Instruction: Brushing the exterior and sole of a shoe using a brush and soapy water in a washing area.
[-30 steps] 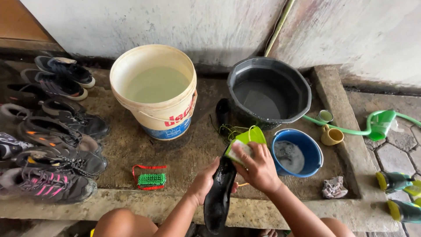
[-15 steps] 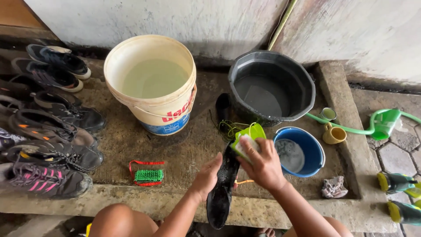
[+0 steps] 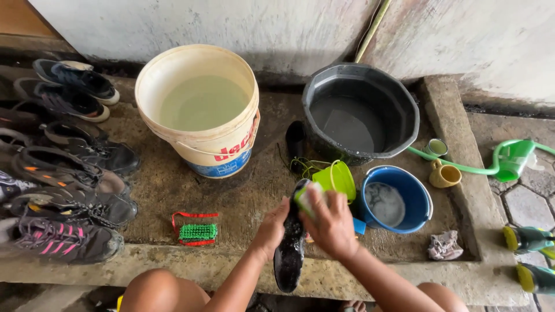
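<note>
A rough, stained wall (image 3: 243, 29) runs across the back, with a thin pipe (image 3: 370, 29) slanting down it beyond the grip. Below lies a damp concrete slab (image 3: 167, 190) with a raised edge (image 3: 445, 144) on the right and a worn front ledge (image 3: 202, 271). Further right, grey paving stones (image 3: 526, 202). Soft, even daylight falls over everything.
</note>
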